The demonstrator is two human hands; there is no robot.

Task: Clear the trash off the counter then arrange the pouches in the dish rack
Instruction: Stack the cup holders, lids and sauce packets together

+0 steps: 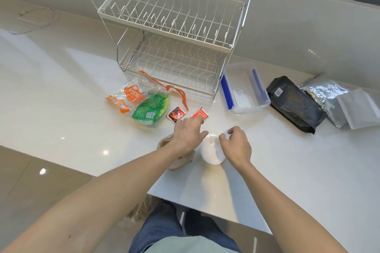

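- The desk (pixel 61 92) is white and still carries all the litter, so by my judgement the clearing step has barely begun.
- The dish rack (pixel 174 33) stands at the back with two tiers, both holding nothing; no pouch has been placed there yet.
- To its right lie a clear plastic box (pixel 244 90), then a black pouch (pixel 296 102) and a silver pouch (pixel 329 96), flat on the desk and well apart from the hands.
- In front of the rack sit crumpled wrappers (pixel 141 102), orange and green, with two small red sauce packets (pixel 175 114) just beside them.
- A white paper cup (pixel 210 151) lies tipped over near the front edge, with a brown crumpled bag (pixel 178 160) next to it, partly hidden by the left wrist.
- The left hand (pixel 188 133) hovers over the cup's near side, fingers curled loosely; whether it grips anything I cannot tell.
- The right hand (pixel 236 144) pinches a small white piece, possibly a lid or tissue, at the cup's mouth.
- Left to do: bin all the trash, then stand both pouches in the rack.
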